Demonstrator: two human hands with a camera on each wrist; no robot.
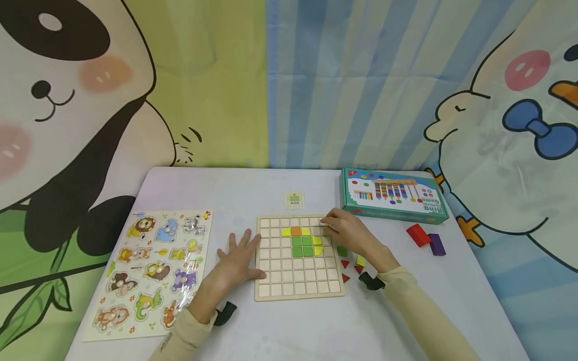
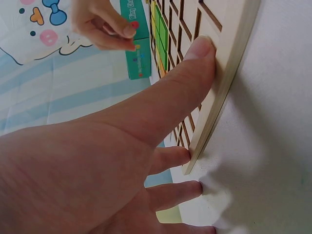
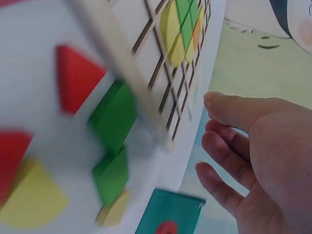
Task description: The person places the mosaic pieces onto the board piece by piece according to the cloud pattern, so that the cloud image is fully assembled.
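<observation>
A wooden grid board [image 1: 274,277] lies mid-table, with green squares [image 1: 302,245], an orange square [image 1: 295,231] and several yellow round-edged pieces [image 1: 318,249] set in its cells. My left hand [image 1: 236,261] is spread at the board's left side. Its thumb [image 2: 200,51] rests on the wooden rim in the left wrist view, while other fingertips touch the rim and table. Over the board's far right corner hovers my right hand [image 1: 349,231]. In the right wrist view its fingers [image 3: 222,146] are loosely bent, with nothing between them and the thumb.
Loose red triangles [image 3: 78,80], green pieces [image 3: 114,117] and yellow pieces [image 3: 36,195] lie right of the board. A small pattern card [image 1: 294,200] lies behind it. A teal game box [image 1: 393,195], red block [image 1: 418,235] and purple block [image 1: 437,244] are farther right; an animal puzzle sheet [image 1: 153,240] is left.
</observation>
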